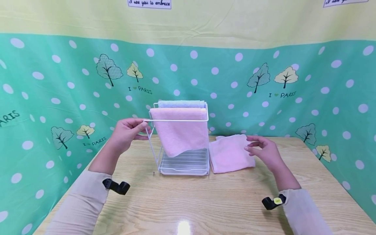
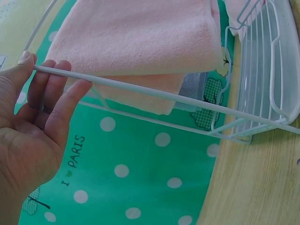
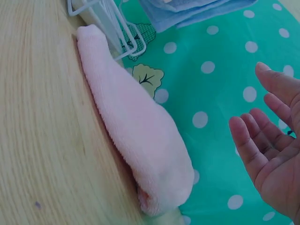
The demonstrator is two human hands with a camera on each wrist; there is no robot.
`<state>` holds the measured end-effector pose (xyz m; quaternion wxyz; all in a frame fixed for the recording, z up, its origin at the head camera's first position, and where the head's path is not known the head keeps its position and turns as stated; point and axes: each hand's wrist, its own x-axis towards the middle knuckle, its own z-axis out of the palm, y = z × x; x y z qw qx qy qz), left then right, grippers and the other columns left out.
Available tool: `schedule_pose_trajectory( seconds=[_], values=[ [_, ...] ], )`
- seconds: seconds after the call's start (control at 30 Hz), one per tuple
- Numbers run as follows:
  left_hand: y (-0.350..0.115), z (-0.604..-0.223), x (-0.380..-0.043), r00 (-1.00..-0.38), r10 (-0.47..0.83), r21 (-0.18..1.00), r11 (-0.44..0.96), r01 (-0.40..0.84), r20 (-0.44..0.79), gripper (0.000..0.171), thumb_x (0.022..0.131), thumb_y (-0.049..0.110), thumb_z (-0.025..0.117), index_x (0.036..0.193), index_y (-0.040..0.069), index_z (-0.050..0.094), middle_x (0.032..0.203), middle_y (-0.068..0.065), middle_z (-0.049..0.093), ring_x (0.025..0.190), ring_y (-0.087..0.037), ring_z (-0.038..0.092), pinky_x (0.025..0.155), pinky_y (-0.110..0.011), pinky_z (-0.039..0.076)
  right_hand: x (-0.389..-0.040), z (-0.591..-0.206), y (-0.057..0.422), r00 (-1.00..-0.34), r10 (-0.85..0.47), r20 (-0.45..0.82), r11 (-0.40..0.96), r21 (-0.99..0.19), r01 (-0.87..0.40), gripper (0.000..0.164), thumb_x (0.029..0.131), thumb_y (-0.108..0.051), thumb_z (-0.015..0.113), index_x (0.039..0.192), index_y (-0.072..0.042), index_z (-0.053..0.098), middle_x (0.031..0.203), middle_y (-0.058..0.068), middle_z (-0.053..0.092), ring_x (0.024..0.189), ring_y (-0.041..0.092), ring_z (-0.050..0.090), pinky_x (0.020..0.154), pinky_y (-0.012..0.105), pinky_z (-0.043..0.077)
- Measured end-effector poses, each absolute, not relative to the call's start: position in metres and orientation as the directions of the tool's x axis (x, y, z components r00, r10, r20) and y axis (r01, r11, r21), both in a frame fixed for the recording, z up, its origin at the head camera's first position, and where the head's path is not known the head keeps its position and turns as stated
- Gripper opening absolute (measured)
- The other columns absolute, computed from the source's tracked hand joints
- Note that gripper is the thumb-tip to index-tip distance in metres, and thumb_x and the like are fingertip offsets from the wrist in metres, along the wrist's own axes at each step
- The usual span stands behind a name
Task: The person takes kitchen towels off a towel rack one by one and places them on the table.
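My left hand [image 1: 128,132] pinches the upper left corner of a white wire rack [image 1: 179,121]; the left wrist view shows thumb and fingers on its thin rod [image 2: 140,87]. Over the rack's bars hang a pink towel [image 1: 183,130] in front and a light blue towel [image 1: 180,104] behind it. A folded pink towel [image 1: 232,155] lies on the table just right of the rack. My right hand [image 1: 264,151] hovers by that towel's right side, fingers relaxed and holding nothing. In the right wrist view the hand [image 3: 276,150] is apart from the folded towel [image 3: 136,122].
The rack's base holds a white tray [image 1: 185,172] under a wire grid. All stands on a wooden table [image 1: 176,202]. A green dotted curtain [image 1: 188,71] hangs close behind the table and at both sides. Each wrist wears a black camera [image 1: 117,186].
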<state>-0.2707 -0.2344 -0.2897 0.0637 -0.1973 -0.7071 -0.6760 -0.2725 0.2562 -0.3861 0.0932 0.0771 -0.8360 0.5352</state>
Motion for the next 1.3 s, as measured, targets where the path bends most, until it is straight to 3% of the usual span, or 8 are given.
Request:
schedule_pose_trajectory(
  seconds=[0.23, 0.5, 0.73, 1.1, 1.3],
  values=[
    [-0.235, -0.289, -0.27, -0.913, 0.194, 0.929, 0.019, 0.37, 0.36, 0.011, 0.094, 0.01, 0.065, 0.098, 0.01, 0.076, 0.083, -0.007, 0.069, 0.078, -0.02, 0.071, 0.071, -0.04, 0.061, -0.27, -0.38, 0.249, -0.959, -0.051, 0.28, 0.387, -0.879, -0.278, 0.051, 0.088, -0.025, 0.075, 0.132, -0.007, 0.058, 0.123, 0.011, 0.058, 0.099, 0.014, 0.06, 0.074, 0.026, 0.061],
    [-0.232, -0.288, -0.27, -0.919, 0.185, 0.934, 0.01, 0.356, 0.348, 0.015, 0.095, 0.007, 0.064, 0.094, 0.016, 0.076, 0.083, -0.007, 0.069, 0.078, -0.022, 0.07, 0.071, -0.04, 0.061, -0.264, -0.37, 0.242, -0.951, -0.084, 0.297, 0.362, -0.88, -0.307, 0.052, 0.088, -0.026, 0.076, 0.132, -0.006, 0.058, 0.121, 0.008, 0.06, 0.099, 0.012, 0.06, 0.076, 0.026, 0.061],
    [-0.231, -0.288, -0.27, -0.921, 0.182, 0.936, 0.012, 0.352, 0.344, 0.016, 0.095, 0.007, 0.063, 0.094, 0.016, 0.076, 0.082, -0.007, 0.069, 0.076, -0.019, 0.07, 0.071, -0.039, 0.061, -0.265, -0.364, 0.237, -0.942, -0.12, 0.314, 0.356, -0.872, -0.336, 0.053, 0.088, -0.025, 0.076, 0.133, -0.004, 0.057, 0.118, -0.002, 0.062, 0.099, 0.01, 0.061, 0.077, 0.021, 0.059],
    [-0.232, -0.289, -0.27, -0.918, 0.185, 0.934, -0.002, 0.357, 0.351, 0.015, 0.095, 0.007, 0.064, 0.094, 0.015, 0.076, 0.082, -0.008, 0.07, 0.076, -0.019, 0.071, 0.07, -0.04, 0.061, -0.263, -0.348, 0.226, -0.918, -0.146, 0.369, 0.324, -0.859, -0.397, 0.049, 0.088, -0.02, 0.075, 0.13, -0.001, 0.059, 0.116, -0.002, 0.063, 0.101, 0.013, 0.061, 0.079, 0.021, 0.058],
    [-0.232, -0.289, -0.27, -0.917, 0.19, 0.936, -0.026, 0.352, 0.35, 0.017, 0.095, 0.006, 0.063, 0.093, 0.016, 0.076, 0.081, -0.008, 0.07, 0.075, -0.019, 0.071, 0.07, -0.039, 0.062, -0.26, -0.338, 0.218, -0.909, -0.164, 0.383, 0.298, -0.859, -0.416, 0.047, 0.088, -0.016, 0.075, 0.129, 0.0, 0.059, 0.117, -0.003, 0.062, 0.107, 0.023, 0.059, 0.081, 0.021, 0.058]
  ],
)
